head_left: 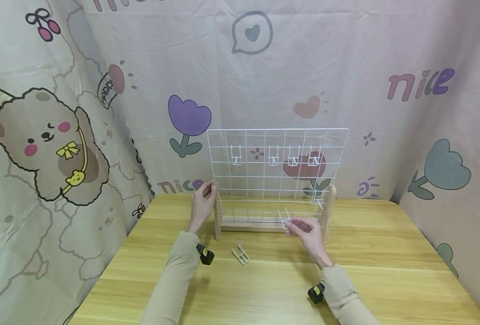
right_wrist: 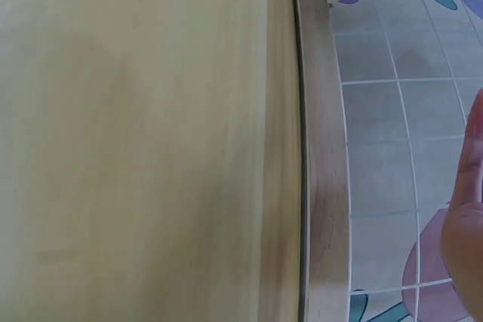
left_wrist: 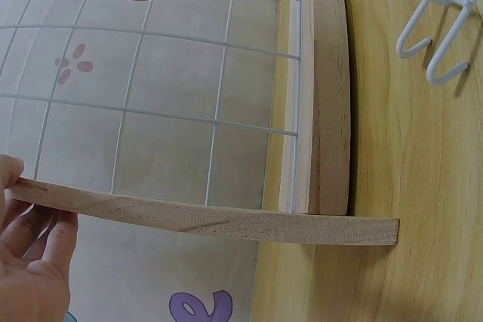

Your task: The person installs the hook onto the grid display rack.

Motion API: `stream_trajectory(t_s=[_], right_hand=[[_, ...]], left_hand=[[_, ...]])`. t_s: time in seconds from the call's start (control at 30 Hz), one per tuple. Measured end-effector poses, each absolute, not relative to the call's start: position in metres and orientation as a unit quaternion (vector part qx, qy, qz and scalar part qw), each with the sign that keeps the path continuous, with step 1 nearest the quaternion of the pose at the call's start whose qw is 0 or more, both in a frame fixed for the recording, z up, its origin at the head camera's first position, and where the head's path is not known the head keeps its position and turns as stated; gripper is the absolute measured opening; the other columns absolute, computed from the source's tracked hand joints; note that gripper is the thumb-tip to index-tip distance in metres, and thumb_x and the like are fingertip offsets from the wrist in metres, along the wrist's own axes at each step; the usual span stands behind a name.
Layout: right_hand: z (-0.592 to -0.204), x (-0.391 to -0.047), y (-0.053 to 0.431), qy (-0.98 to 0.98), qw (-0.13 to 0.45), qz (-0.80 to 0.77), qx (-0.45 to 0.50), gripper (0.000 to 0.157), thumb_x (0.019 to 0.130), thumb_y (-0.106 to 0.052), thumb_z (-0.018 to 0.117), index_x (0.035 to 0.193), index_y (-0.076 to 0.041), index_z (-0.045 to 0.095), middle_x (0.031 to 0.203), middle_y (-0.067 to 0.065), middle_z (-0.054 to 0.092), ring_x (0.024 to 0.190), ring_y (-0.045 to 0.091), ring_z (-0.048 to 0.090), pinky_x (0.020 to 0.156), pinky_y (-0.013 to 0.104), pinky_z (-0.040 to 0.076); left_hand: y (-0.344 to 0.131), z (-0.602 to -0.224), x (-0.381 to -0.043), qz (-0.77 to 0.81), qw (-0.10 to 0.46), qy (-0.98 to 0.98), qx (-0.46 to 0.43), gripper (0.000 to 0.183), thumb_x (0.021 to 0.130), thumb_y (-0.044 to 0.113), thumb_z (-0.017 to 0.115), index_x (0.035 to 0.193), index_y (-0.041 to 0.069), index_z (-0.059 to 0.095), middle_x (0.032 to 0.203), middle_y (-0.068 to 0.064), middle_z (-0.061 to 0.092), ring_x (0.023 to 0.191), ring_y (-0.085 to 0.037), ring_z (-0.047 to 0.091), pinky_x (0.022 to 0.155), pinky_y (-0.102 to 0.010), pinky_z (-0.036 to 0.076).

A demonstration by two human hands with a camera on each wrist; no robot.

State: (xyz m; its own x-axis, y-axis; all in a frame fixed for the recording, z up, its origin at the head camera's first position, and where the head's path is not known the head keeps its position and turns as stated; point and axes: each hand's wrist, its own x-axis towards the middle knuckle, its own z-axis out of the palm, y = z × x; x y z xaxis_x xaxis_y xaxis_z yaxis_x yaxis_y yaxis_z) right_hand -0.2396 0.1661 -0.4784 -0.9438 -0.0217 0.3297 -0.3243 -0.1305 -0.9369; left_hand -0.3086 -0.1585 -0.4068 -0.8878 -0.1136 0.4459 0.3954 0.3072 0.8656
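A white wire grid panel [head_left: 256, 176] stands in a wooden frame [head_left: 256, 227] on the table. My left hand [head_left: 202, 203] grips the top of the left wooden post [left_wrist: 226, 222], thumb on one side and fingers on the other. Between the thumb and fingers of my right hand [head_left: 309, 232] is a white wire hook [head_left: 283, 220], held in front of the grid's lower part. In the right wrist view only an edge of the right hand [right_wrist: 466, 239] shows, and the hook is out of sight. Another white hook [head_left: 241, 255] lies on the table between the arms.
Several white hooks [head_left: 273, 158] hang in a row on the grid's upper part. One more hook [head_left: 317, 201] hangs low at its right side, near the right wooden post [head_left: 328, 212]. A patterned curtain [head_left: 345, 58] surrounds the wooden table [head_left: 264, 293].
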Motion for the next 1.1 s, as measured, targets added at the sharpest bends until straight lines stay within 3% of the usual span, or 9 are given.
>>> stream_trajectory(t_s=[0.33,0.57,0.93,1.1], right_hand=[[-0.474,-0.244,0.162,-0.629,0.120,0.764,0.079,0.036,0.090,-0.001,0.072,0.117,0.019,0.059,0.086,-0.008,0.078,0.074,0.008,0.074,0.077,0.027,0.066],[-0.482,-0.250,0.160,-0.565,0.140,0.808,0.092,0.017,0.090,-0.001,0.071,0.107,-0.002,0.071,0.094,-0.003,0.079,0.078,0.008,0.075,0.080,0.026,0.065],[-0.469,-0.255,0.148,-0.498,0.142,0.855,0.016,0.016,0.090,0.007,0.068,0.102,-0.003,0.072,0.089,-0.001,0.079,0.074,0.010,0.075,0.079,0.025,0.065],[-0.466,-0.259,0.145,-0.483,0.154,0.862,0.023,0.019,0.091,0.008,0.066,0.102,-0.005,0.073,0.090,0.000,0.079,0.075,0.010,0.075,0.078,0.024,0.065]], left_hand=[[-0.160,-0.407,-0.309,-0.588,0.211,-0.776,-0.088,0.040,0.101,0.021,0.062,0.135,-0.001,0.059,0.136,-0.024,0.063,0.129,-0.039,0.061,0.109,-0.042,0.052],[-0.159,-0.407,-0.309,-0.582,0.216,-0.779,-0.086,0.039,0.101,0.020,0.062,0.134,-0.002,0.060,0.135,-0.025,0.063,0.128,-0.039,0.061,0.108,-0.042,0.053],[-0.156,-0.406,-0.310,-0.583,0.203,-0.784,-0.067,0.038,0.102,0.010,0.058,0.136,-0.007,0.055,0.138,-0.029,0.059,0.131,-0.043,0.057,0.112,-0.047,0.049],[-0.158,-0.407,-0.310,-0.589,0.205,-0.778,-0.074,0.039,0.101,0.016,0.061,0.136,-0.002,0.057,0.137,-0.026,0.061,0.130,-0.040,0.059,0.110,-0.043,0.051]])
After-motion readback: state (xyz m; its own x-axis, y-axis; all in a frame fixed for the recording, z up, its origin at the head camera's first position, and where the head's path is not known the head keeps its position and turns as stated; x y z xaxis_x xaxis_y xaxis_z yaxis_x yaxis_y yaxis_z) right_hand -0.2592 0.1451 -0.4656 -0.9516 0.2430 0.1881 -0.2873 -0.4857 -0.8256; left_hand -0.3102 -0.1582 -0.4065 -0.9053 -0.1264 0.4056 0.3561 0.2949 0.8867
